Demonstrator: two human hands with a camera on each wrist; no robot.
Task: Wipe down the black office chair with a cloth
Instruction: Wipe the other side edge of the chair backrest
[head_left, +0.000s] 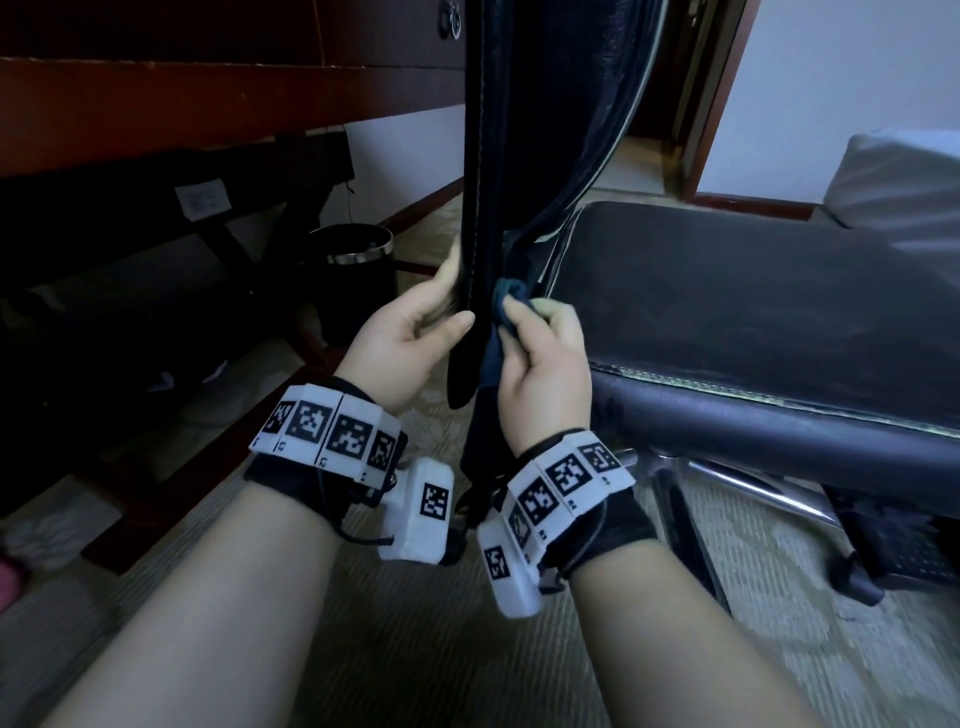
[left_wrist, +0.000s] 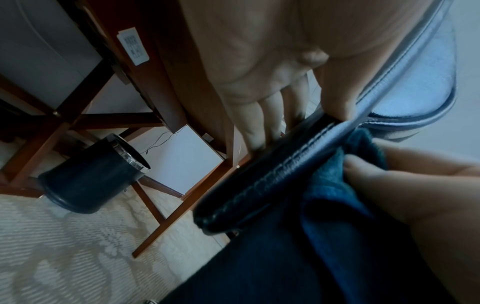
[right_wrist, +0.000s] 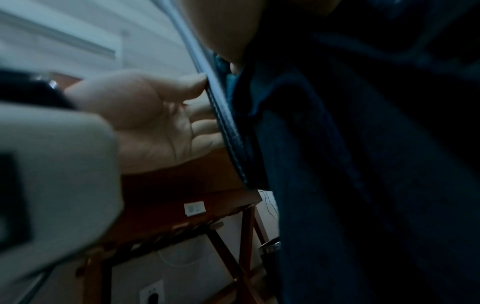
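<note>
your left hand (head_left: 410, 338) fingers (left_wrist: 262, 123) curl round the stitched leather edge of the black office chair (head_left: 483, 218) backrest; your right hand (head_left: 545, 364) pinches a dark blue terry cloth (head_left: 506, 296) against it, seat at 3 o'clock.

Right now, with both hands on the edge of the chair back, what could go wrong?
1. The right hand pinches only the top of the blue cloth; the rest hangs loose and could slip free.
2. The left hand steadies the chair back only at its thin edge, so a hard wipe may swing it.
3. The wastebasket stands close on the floor; the chair might knock it.
</note>
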